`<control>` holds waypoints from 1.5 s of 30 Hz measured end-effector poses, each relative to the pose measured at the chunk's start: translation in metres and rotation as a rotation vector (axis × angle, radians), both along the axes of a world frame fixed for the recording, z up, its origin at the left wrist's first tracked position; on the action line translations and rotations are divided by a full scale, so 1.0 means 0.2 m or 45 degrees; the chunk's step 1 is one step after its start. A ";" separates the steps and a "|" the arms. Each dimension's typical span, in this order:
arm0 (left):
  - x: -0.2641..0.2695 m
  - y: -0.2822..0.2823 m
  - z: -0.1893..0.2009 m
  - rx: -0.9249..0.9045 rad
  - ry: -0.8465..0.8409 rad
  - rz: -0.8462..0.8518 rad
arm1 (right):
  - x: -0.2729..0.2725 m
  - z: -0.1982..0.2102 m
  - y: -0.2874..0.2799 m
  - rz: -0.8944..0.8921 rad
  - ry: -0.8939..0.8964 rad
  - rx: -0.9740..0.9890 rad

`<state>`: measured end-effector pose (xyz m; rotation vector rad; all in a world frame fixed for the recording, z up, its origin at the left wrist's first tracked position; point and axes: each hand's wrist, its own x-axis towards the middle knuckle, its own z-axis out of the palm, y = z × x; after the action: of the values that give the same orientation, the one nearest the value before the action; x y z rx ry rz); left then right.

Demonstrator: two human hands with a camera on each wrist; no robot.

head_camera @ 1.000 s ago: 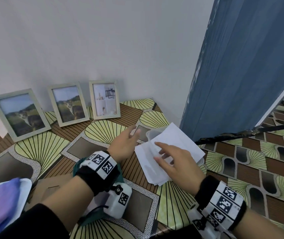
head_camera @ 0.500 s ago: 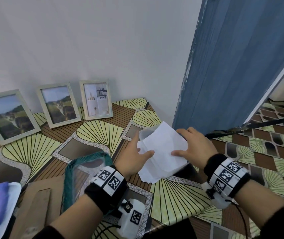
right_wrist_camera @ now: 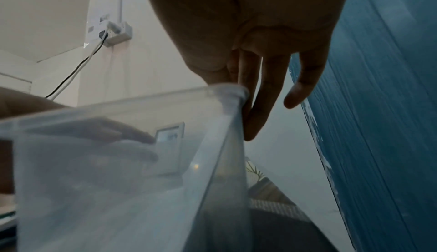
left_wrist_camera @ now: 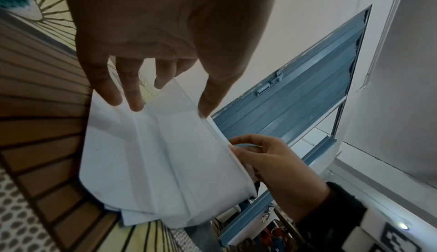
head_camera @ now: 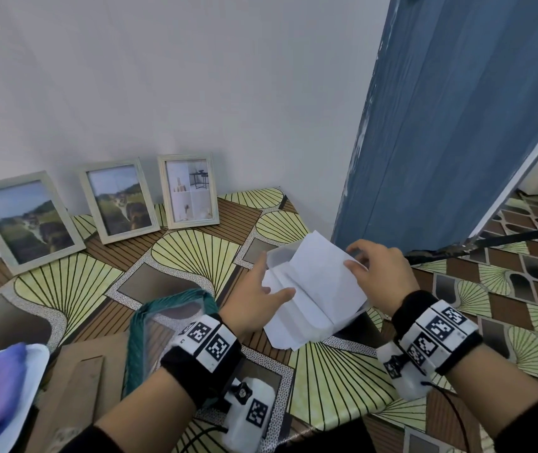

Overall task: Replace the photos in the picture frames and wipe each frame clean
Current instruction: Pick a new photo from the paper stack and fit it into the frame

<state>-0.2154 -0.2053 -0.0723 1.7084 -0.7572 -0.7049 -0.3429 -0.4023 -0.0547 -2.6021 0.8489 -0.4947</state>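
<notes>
Hands, both raised over the right end of the desk (head_camera: 192, 256), forearms reaching forward, wrists banded. Left hand (head_camera: 254, 299): palm turned down, fingers straight and spread, fingertips (left_wrist_camera: 136, 104) and thumb lying on the near edge of a sheaf of white sheets (head_camera: 313, 286); not curled round it. Right hand (head_camera: 382, 276): thumb and fingers pinching the far rim of a clear plastic container (right_wrist_camera: 146, 144) that carries the sheets, remaining fingers hanging loose beside the blue door (head_camera: 457, 125). Container and sheets: tilted, at the desk's right edge. Picture frames, three (head_camera: 24, 220) (head_camera: 119, 201) (head_camera: 189, 191): upright in a row, leaning on the wall, well apart from the hands. Teal-edged frame (head_camera: 169, 325): flat, under the left forearm.
</notes>
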 end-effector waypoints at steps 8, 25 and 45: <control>0.04 0.02 -0.01 0.057 -0.032 -0.005 | -0.01 0.13 0.04 -0.007 -0.181 -0.023; 0.18 0.47 0.24 -0.155 -0.285 0.537 | 0.13 0.10 0.52 0.247 -0.757 0.922; 0.20 1.10 -0.13 0.594 -0.831 0.225 | 0.35 -0.13 0.92 0.675 0.162 0.722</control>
<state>-0.1756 0.0142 -0.0984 2.4508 -0.9077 -0.1890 -0.2732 -0.2178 -0.0800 -2.2021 0.2452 0.0605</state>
